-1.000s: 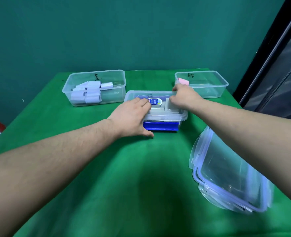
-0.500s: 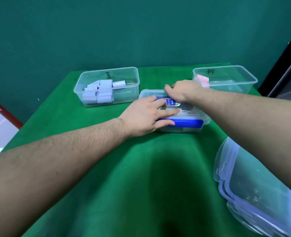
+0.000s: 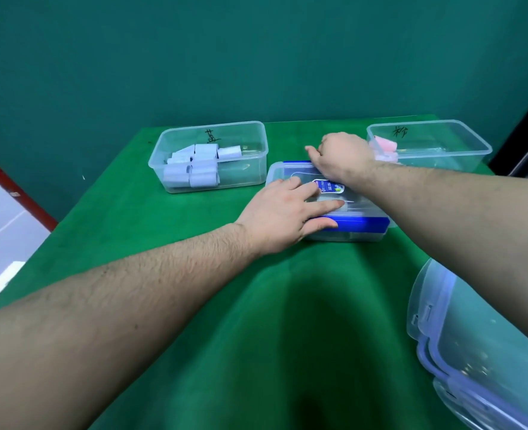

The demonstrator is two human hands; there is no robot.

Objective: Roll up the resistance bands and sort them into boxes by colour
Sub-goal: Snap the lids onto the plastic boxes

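Under both hands [image 3: 287,212], lidded box [image 3: 349,225] between two open boxes [image 3: 208,156].

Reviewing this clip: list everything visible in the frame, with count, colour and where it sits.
open boxes: two, clear plastic, far side of the table, one left, one right.
pale rolls: several, pale lilac-white, in the left box; exact count unclear.
pink rolls: at least two, pink, in the right box's left end.
lidded box: one, clear with blue clips and a sticker, centre.
spare lids: a stack, clear with lilac rims, near right; count unclear.
table: one, green cloth.
left hand: flat on the lid, thumb at its near edge.
right hand: at the lid's far edge, fingers hidden.
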